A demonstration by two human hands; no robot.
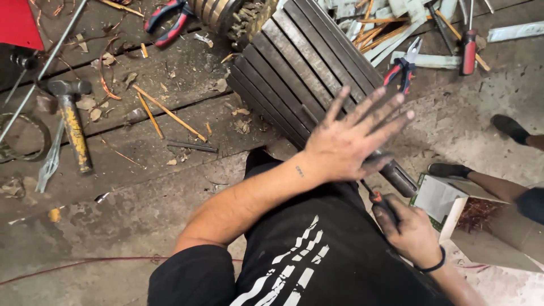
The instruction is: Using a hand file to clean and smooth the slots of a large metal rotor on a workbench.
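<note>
Nearest, my right hand point(411, 229) fists a screwdriver point(377, 199) aimed up-left under my spread left hand point(345, 144), flat on the slotted stator core point(300, 68).

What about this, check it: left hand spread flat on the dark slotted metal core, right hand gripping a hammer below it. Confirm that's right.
One thing is wrong. The head view shows the right hand gripping a screwdriver with a dark and orange handle, not a hammer. The left hand is indeed spread flat on the slotted metal core.
</note>
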